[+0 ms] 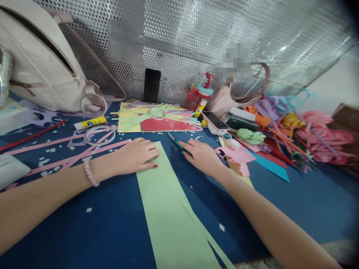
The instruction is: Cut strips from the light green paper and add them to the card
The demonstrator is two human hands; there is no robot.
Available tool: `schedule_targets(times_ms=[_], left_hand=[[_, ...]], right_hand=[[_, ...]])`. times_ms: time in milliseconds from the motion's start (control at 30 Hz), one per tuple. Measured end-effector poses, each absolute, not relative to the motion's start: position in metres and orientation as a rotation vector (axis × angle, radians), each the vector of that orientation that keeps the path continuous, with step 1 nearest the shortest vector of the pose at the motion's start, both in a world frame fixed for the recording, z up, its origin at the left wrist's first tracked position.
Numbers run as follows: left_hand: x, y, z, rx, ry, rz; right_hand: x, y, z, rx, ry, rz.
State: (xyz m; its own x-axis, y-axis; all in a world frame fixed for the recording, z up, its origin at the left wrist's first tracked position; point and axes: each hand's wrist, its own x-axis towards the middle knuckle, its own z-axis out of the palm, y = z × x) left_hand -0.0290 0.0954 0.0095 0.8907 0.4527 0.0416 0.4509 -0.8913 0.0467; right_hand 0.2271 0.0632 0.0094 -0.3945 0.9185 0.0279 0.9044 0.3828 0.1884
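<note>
A person's left hand (134, 157) lies flat, fingers together, pressing the near edge of a long pale green paper strip (171, 209) that runs down the middle of a blue surface (92, 239); its grip holds nothing, only resting on the sheet. The right hand (200, 155) closes over green-handled scissors (178, 144) lying just beyond the strip's far end, blades pointing away to the left. A pink bead bracelet (91, 173) circles the left wrist.

A pale backpack (42, 63) stands zipped at the far left, its contents hidden. A pink bag (224, 99) sits at the back, against a perforated metal screen (196, 37) that walls off the surface.

Pink paper strips (56, 149), white scraps, two tape rings (99, 135) and a glue stick (89, 123) lie to the left. A collage of coloured paper (157, 121) rests behind the hands, a dark phone (152, 85) propped upright beyond it. A second phone (215, 121) and a heap of paper flowers (305, 138) crowd the right.
</note>
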Motion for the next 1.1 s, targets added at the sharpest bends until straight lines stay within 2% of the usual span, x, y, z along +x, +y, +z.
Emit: schedule_targets(times_ms=[300, 500, 567, 833, 967, 1100], left_hand=[[-0.038, 0.094, 0.025, 2.755, 0.79, -0.014], [-0.045, 0.087, 0.024, 2.656, 0.851, -0.036], [-0.046, 0.086, 0.026, 2.618, 0.842, -0.044], [-0.061, 0.125, 0.037, 2.386, 1.016, 0.103], [-0.078, 0.151, 0.028, 2.273, 1.246, 0.357], [-0.092, 0.167, 0.015, 2.165, 1.466, 0.6]], right_hand=[[0.226, 0.056, 0.01, 1.639, 2.864, -0.073], [0.219, 0.047, 0.025, 1.42, 2.867, -0.682], [0.217, 0.044, 0.029, 1.347, 2.812, -0.76], [0.232, 0.059, 0.02, 1.558, 2.976, -0.658], [0.236, 0.099, 0.024, 2.064, 3.186, -0.266], [0.225, 0.166, 0.041, 2.398, 3.169, 0.01]])
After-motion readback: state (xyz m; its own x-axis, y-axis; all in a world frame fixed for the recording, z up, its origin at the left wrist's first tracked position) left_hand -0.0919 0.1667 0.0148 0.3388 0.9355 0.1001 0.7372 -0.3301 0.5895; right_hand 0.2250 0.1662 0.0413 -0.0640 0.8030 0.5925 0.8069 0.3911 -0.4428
